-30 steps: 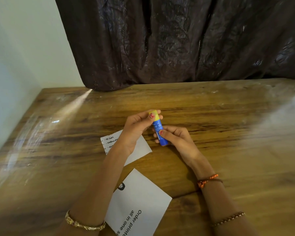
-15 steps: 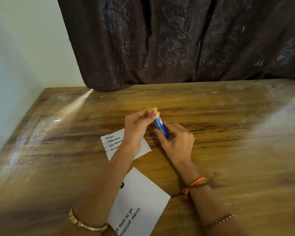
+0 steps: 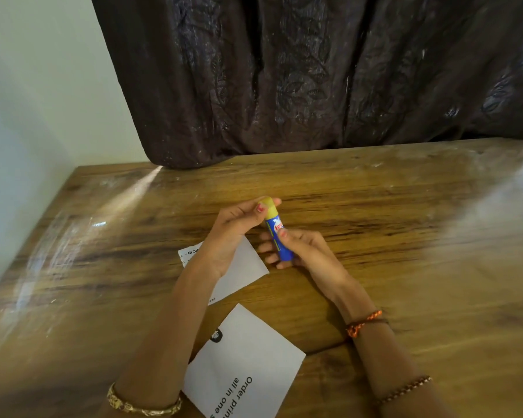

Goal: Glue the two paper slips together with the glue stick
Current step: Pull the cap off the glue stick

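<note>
So I'm looking down at a wooden table (image 3: 375,206) from the head camera and both hands are up over the middle of it, busy with the glue stick (image 3: 277,233). The right hand (image 3: 308,251) is wrapped around the blue barrel, thumb on the front near the label and the other fingers curled behind the lower end. The left hand (image 3: 239,224) is pinching the yellow cap (image 3: 269,205) at the top between thumb and fingertips; the cap sits on the barrel, no gap that I can make out. The stick is tilted, cap end pointing toward the far edge and a bit left. Two paper slips are lying flat on the table. The smaller slip (image 3: 242,267) is right under the left wrist, partly covered by it, with some tiny print showing at its left corner. The bigger slip (image 3: 248,357) is closer to the near edge, between the two forearms, with a little dark logo and big upside-down print on it. The two slips are near each other but not touching. There's a gold bangle (image 3: 142,405) on the left arm, an orange thread band (image 3: 363,322) on the right wrist, and a dark curtain (image 3: 314,70) hanging along the far edge.
</note>
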